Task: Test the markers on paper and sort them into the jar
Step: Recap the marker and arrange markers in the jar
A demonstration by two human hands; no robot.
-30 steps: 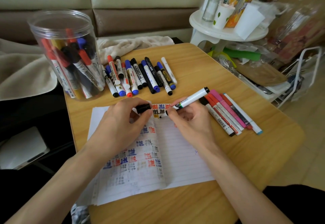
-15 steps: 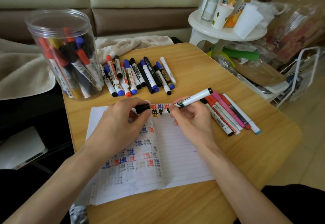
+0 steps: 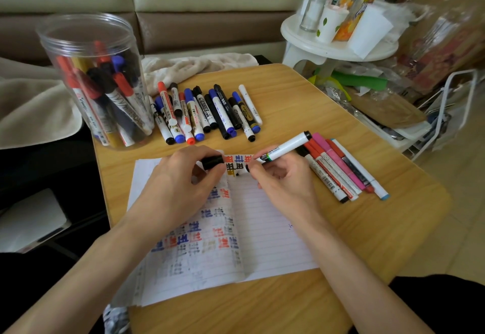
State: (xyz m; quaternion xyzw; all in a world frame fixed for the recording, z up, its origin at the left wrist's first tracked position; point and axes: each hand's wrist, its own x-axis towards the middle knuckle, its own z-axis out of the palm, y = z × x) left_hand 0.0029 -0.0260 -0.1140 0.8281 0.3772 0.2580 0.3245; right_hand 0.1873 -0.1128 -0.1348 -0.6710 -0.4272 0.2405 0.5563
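The right hand [image 3: 286,176] has its fingers clamped on a white marker [image 3: 291,144], nib hard to make out at the paper's [image 3: 267,228] 12 o'clock edge. The left hand [image 3: 178,184] pinches its black cap [image 3: 212,162]. The jar [image 3: 94,84] stands at the worktop's [image 3: 367,228] 10 o'clock.

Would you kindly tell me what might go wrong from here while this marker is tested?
The right hand writes close to the loose markers beside it; a nudge might roll them off the table.
The left hand pinches the black cap near the tip of the white marker; ink may smear skin.
The jar stands at the table's left edge and could be knocked off.
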